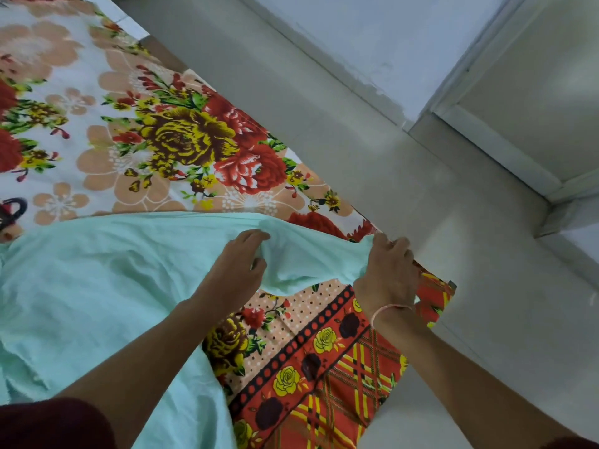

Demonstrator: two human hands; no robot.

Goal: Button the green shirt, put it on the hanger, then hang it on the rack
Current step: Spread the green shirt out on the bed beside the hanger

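The left hand (240,262) and the right hand (389,272) each pinch one edge of the green shirt (97,286), whose long body lies to their left on the bed (107,92).

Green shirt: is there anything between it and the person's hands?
Nothing visible does. The left hand and the right hand both pinch the edge of the green shirt directly, as it lies on the floral bedsheet. The rack is not in view.
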